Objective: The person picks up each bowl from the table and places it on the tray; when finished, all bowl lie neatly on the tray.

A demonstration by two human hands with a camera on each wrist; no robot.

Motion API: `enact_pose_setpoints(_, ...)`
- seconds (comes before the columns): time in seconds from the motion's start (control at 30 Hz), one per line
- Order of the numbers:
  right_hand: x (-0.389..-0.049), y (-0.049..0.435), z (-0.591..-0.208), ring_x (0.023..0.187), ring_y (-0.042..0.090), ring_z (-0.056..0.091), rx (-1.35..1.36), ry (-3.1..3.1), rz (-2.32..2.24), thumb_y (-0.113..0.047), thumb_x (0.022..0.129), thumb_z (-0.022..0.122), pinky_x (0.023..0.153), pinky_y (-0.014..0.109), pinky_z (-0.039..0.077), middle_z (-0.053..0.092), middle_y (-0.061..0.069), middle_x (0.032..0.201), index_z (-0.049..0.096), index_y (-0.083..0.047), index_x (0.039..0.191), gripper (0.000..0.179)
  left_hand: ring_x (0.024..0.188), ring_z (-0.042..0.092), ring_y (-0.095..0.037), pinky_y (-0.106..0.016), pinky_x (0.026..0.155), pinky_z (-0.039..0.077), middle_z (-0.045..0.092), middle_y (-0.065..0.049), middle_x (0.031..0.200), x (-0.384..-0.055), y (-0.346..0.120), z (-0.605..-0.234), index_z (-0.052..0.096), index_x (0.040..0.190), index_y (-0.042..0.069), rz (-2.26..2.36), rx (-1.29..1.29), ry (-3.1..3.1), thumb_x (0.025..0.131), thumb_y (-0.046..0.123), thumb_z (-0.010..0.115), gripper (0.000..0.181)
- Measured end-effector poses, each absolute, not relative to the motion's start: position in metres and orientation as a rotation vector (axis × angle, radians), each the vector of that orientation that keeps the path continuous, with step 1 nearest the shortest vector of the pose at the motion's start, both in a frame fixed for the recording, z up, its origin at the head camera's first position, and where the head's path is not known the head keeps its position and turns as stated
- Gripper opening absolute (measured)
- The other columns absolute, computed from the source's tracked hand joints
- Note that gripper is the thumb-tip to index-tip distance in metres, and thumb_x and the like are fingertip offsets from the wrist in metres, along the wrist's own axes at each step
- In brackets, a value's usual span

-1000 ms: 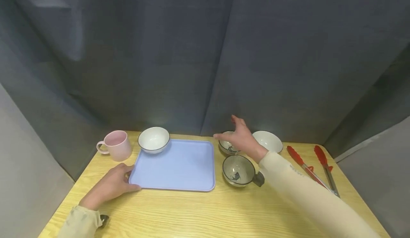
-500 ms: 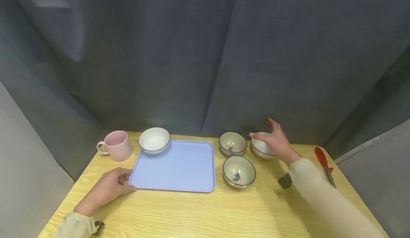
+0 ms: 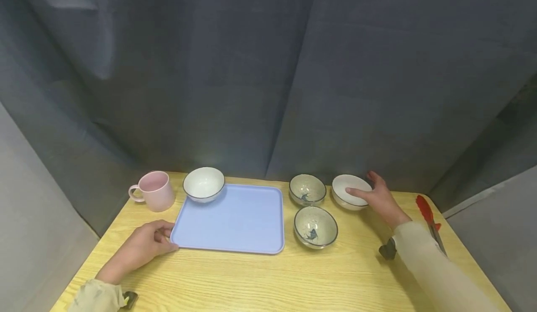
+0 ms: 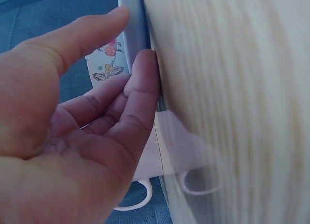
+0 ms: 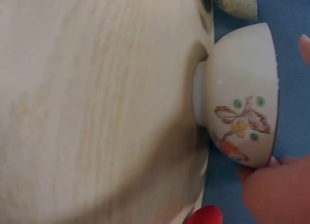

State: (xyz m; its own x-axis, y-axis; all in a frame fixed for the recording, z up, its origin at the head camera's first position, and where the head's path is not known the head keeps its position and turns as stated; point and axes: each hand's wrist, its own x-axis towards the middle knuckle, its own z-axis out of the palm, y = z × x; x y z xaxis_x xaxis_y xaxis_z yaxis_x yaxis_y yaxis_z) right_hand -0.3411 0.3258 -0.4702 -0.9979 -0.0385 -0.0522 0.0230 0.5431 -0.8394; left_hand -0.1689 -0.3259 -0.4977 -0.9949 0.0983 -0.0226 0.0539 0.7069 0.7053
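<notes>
At the front left corner of the blue tray point(image 3: 228, 221), my left hand point(image 3: 144, 244) holds the edge between thumb and bent fingers; the left wrist view shows the fingertips right at the tray's side, close to the tabletop. My right hand point(image 3: 382, 200) is at the white bowl point(image 3: 350, 183) at the back right. Its thumb point(image 3: 356, 192) reaches over the bowl's inside, and another finger spreads behind the rim. In the right wrist view, fingers meet the outer rim of this flower-painted bowl point(image 5: 242, 98), while a fingertip point(image 5: 305, 47) hovers apart above it.
Left of this bowl stand two speckled bowls point(image 3: 307, 189) with dark rims. Another white bowl point(image 3: 203, 183) overlaps the tray's back left corner. Farther left is a pink mug point(image 3: 155, 191). Red-tipped tongs point(image 3: 427, 211) lie at the right, partly behind the right sleeve. A grey curtain point(image 3: 235, 79) hangs behind.
My right hand has moved right from over the back speckled bowl to the white bowl, and lower. My left hand has shifted slightly down at the tray corner.
</notes>
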Motion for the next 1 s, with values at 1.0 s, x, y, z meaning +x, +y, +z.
enact_pose_setpoints(1.0, -0.328, 0.325, -0.504, 0.162, 0.055, 0.027, 0.053, 2.689, -1.431, -0.040, 0.090, 0.094, 0.135, 0.071, 0.026, 0.002, 0.037, 0.182, -0.021, -0.003, 0.175, 0.148, 0.090, 0.069, -0.010, -0.025, 0.077, 0.055, 0.078, -0.003, 0.100, -0.167, -0.323, -0.493, 0.074, 0.129, 0.000, 1.156, 0.103, 2.855, 0.088, 0.020, 0.095, 0.051)
